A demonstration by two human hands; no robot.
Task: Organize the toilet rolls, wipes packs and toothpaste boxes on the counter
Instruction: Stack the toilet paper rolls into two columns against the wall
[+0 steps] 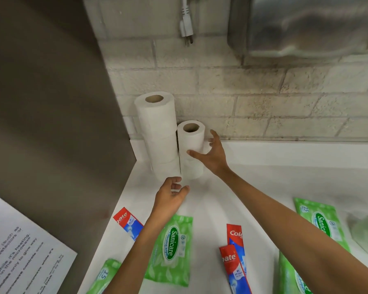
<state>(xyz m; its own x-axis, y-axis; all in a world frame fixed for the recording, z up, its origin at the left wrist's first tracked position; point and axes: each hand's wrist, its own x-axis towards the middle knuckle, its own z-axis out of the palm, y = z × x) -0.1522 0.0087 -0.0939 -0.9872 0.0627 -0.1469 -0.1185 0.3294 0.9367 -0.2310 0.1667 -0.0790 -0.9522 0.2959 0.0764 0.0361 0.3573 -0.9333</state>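
Two stacks of white toilet rolls stand in the back left corner of the white counter (263, 183). The taller stack (157, 132) has three rolls, the shorter stack (190, 145) two. My right hand (210, 152) is open beside the shorter stack's top roll, with its thumb across the roll's front and its fingers behind. My left hand (171, 194) hovers open just in front of both stacks' bases. Green Sanicare wipes packs (171, 249) (321, 221) and red Colgate toothpaste boxes (129, 223) (234, 266) lie flat nearer to me.
A grey appliance side (51, 102) walls off the left, with a printed notice (19, 247) on it. A brick wall runs along the back, with a hanging plug (186, 28) and a metal dispenser (306, 26) above. A crumpled plastic bag (365, 232) lies at the right.
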